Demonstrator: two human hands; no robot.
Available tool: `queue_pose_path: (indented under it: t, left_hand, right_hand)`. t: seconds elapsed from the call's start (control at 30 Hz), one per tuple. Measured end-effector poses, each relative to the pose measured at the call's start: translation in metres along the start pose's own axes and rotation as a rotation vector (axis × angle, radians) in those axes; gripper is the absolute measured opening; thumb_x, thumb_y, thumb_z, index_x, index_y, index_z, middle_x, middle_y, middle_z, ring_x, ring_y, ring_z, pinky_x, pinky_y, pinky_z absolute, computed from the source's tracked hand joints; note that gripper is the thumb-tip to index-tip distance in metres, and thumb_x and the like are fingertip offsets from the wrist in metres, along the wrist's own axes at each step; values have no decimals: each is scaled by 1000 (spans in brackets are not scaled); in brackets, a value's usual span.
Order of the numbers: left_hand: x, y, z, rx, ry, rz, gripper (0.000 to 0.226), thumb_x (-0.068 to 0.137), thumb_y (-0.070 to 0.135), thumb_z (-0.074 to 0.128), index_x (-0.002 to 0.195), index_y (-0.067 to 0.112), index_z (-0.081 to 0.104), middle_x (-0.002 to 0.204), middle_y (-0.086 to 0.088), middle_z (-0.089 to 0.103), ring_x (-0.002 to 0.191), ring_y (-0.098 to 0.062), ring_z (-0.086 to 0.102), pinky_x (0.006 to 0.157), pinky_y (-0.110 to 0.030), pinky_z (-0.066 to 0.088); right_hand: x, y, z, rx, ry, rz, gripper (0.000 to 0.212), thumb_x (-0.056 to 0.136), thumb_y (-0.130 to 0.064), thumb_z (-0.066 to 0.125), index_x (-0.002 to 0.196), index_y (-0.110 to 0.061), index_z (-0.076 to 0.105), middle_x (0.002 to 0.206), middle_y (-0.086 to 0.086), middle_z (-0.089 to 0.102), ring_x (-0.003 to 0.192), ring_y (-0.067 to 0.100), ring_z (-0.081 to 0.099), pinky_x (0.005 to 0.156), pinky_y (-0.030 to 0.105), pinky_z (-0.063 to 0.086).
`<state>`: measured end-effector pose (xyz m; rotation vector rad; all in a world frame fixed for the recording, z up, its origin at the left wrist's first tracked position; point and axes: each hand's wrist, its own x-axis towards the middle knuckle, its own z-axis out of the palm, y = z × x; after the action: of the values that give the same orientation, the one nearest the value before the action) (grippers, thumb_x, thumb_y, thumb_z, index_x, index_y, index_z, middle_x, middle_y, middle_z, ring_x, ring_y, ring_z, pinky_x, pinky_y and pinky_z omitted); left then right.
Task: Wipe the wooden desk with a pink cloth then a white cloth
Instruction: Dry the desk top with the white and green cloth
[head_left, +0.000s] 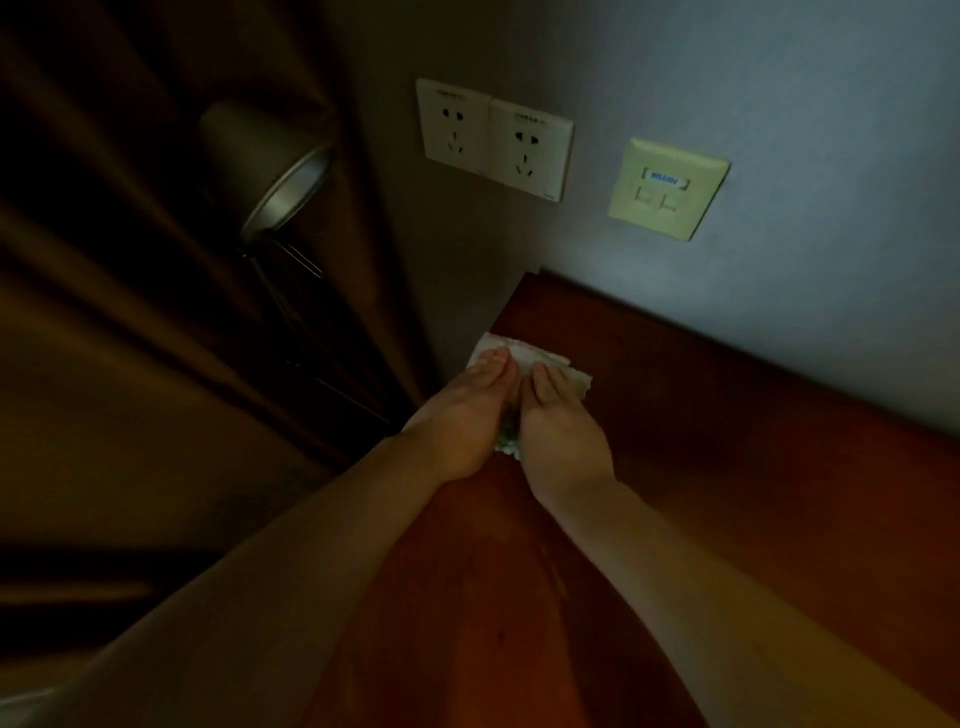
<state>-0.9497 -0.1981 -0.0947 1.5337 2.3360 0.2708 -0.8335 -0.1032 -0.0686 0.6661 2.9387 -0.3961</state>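
Left hand (467, 410) and right hand (558, 415), fingers straight, press pale crumpled cloth (524, 353) flat at reddish-brown wooden desk's (727, 467) far-left corner.

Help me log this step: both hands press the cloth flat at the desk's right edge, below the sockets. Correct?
No: the head view shows the cloth at the desk's left edge, not its right. The left hand and right hand do press it flat, below the sockets.

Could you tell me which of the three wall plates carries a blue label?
The pale yellow square plate on the far right, set apart; the two white power sockets left of it adjoin each other and show only pin holes.
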Motion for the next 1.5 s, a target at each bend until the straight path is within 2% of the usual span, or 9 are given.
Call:
queue_pose_path:
  t: [0.3, 0.5, 0.6, 0.7, 1.03, 1.17, 1.27, 1.4, 1.5]
  left_hand:
    - [-6, -22, 8, 53, 63, 22, 59, 103, 27, 19, 155, 3, 7, 164, -16, 4, 152, -24, -1, 124, -34, 2]
    - [-40, 1, 10, -69, 99, -22, 67, 102, 19, 46, 157, 10, 9, 165, -7, 1, 152, -19, -1, 124, -33, 5]
    - [-69, 6, 17, -13, 34, 30, 67, 103, 25, 39, 155, 12, -1, 162, -5, -12, 150, -14, -12, 124, -34, 3]
    - [-45, 3, 8, 78, 34, 58, 60, 104, 24, 32, 154, 0, 9, 162, -16, 0, 152, -26, 3, 124, -36, 1]
    - [-77, 14, 17, -74, 3, 25, 59, 104, 30, 26, 157, 15, 4, 165, -4, -6, 150, -10, -9, 124, -29, 0]
    - [-52, 10, 3, -45, -1, -10, 57, 107, 20, 35, 156, 8, 9, 164, -7, 1, 148, -12, -7, 114, -14, -12]
    - [-35, 13, -1, -80, 14, -116, 56, 106, 16, 39, 156, 8, 16, 165, -9, 7, 152, -19, 4, 119, -23, 1]
    - [-69, 21, 15, -25, 9, -124, 66, 105, 22, 41, 158, 15, 1, 164, 1, -9, 146, -6, -12, 111, -15, -15]
    - [-82, 22, 20, 17, -8, -92, 72, 103, 21, 45, 157, 18, -2, 165, -1, -10, 149, -9, -11, 118, -23, -7]
  right_hand:
    - [6, -2, 11, -82, -13, -94, 71, 102, -25, 47, 157, -3, 8, 165, 17, 6, 154, 27, 3, 125, 39, 0]
    - [-31, -24, 23, 46, 71, -39, 64, 101, -20, 44, 156, -4, 16, 164, 18, 16, 153, 30, 10, 125, 40, 7]
    - [-58, -20, 33, 30, 16, -105, 68, 97, -26, 42, 155, -3, 14, 164, 19, 15, 153, 30, 9, 125, 42, 10]
    - [-30, -6, 33, 4, 10, -142, 69, 101, -25, 42, 156, -4, 7, 165, 16, 7, 154, 27, 1, 125, 39, 7]
    - [-71, -6, 41, 74, 64, -145, 69, 93, -25, 63, 151, -3, 33, 160, 15, 28, 150, 25, 23, 123, 38, 20]
    - [-33, 4, 34, 52, 54, -193, 68, 98, -22, 54, 156, -7, 23, 164, 11, 20, 153, 20, 14, 125, 34, 13]
    - [-16, -1, 28, 96, 91, -102, 64, 98, -15, 54, 156, -8, 26, 163, 10, 25, 152, 20, 17, 125, 33, 13]
    - [-60, -18, 37, 82, 137, -83, 66, 96, -19, 59, 154, -7, 29, 161, 13, 27, 151, 24, 20, 121, 30, 7]
    - [-75, -20, 37, -20, 131, -110, 71, 86, -20, 74, 146, -2, 42, 153, 18, 41, 144, 27, 36, 116, 31, 13]
